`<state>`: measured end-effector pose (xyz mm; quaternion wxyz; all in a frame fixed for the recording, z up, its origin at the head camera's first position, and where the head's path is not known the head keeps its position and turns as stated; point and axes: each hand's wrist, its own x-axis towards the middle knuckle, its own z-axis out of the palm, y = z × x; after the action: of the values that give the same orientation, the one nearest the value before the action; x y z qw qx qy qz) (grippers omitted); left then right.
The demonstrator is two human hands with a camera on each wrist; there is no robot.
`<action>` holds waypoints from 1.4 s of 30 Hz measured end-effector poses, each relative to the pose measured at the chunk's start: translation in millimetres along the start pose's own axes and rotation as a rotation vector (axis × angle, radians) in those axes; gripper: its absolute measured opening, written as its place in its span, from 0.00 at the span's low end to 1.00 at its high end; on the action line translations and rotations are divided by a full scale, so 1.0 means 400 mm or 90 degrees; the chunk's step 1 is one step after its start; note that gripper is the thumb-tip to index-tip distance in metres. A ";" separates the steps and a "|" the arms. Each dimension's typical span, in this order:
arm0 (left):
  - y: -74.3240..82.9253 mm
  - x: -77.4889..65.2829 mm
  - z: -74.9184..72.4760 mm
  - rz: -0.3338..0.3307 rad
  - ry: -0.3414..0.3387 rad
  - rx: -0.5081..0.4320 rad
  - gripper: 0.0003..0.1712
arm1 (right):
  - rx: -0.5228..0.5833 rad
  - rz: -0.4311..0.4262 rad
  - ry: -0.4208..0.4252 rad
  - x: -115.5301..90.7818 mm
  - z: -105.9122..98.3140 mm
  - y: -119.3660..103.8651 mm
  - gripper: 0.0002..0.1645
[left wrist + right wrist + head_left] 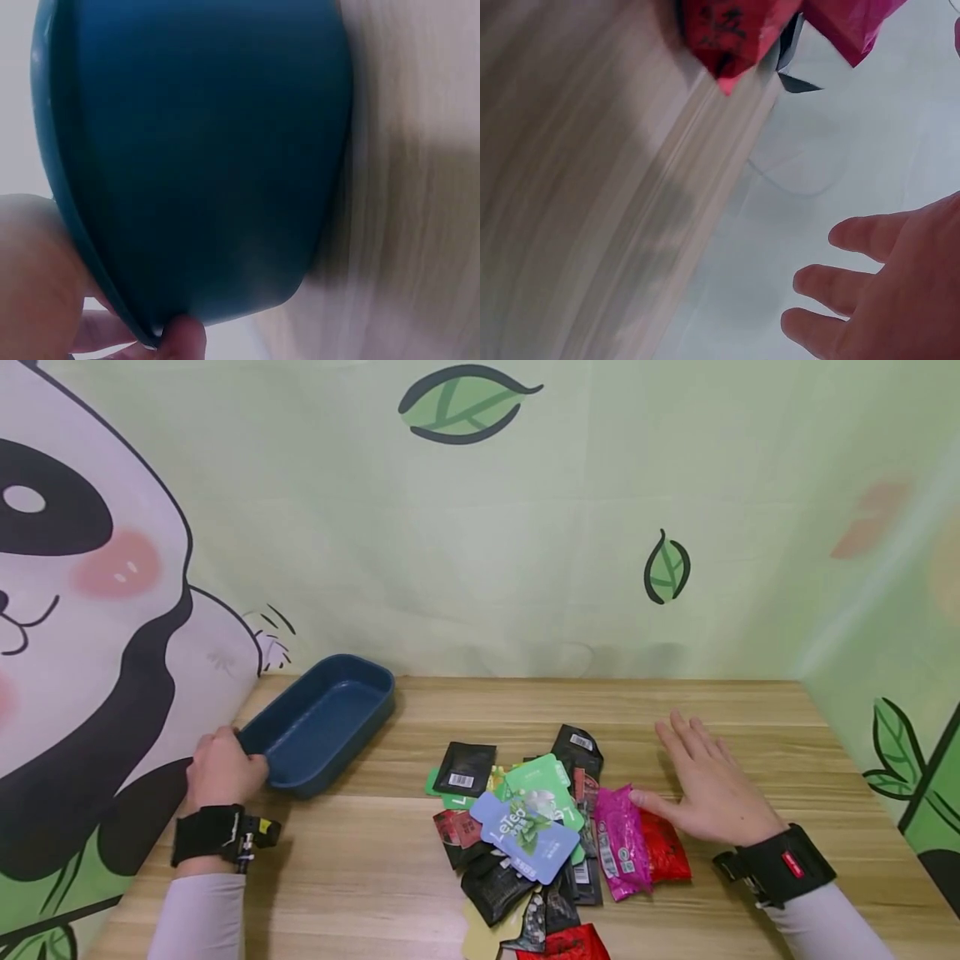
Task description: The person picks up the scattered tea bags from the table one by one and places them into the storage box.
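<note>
My left hand (223,770) grips the near-left end of a dark blue rectangular plastic bin (318,727), fingers and thumb over its rim. The left wrist view shows the thumb (184,339) against the bin's outer wall. Over the right part of the table is my right hand (716,781), fingers straight and spread, holding nothing. Its thumb overlaps a red packet (663,852) in the head view. Beside that lies a shiny magenta packet (622,843), at the right edge of a heap of small packets topped by a blue-purple "LeTeo" packet (528,839).
A green packet (543,785) and several black sachets, one a flat black sachet (465,768), lie in the heap. Another red packet (566,943) is at the front. The wooden table (360,877) meets a green printed backdrop (480,568) behind and at both sides.
</note>
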<state>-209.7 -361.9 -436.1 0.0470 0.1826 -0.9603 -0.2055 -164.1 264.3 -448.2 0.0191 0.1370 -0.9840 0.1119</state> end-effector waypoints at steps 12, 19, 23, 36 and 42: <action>0.046 -0.013 0.041 0.132 0.033 0.005 0.36 | 0.111 -0.005 -0.081 -0.011 -0.011 -0.087 0.34; 0.092 -0.031 0.047 0.206 -0.034 0.016 0.38 | 0.161 0.025 -0.130 -0.028 -0.002 -0.125 0.39; 0.117 -0.042 0.053 0.226 -0.042 0.018 0.30 | 0.200 0.047 -0.150 -0.031 0.002 -0.138 0.43; 0.176 -0.063 0.118 0.256 -0.121 -0.030 0.27 | 0.256 0.040 -0.166 -0.030 0.001 -0.131 0.34; 0.211 -0.087 0.152 0.271 -0.173 -0.100 0.20 | 0.259 0.032 -0.168 -0.031 -0.014 -0.103 0.31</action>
<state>-215.4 -254.3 -457.3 -0.0264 -0.0574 -0.9557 -0.2875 -140.7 230.4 -435.0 -0.1406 0.1272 -0.9383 0.2893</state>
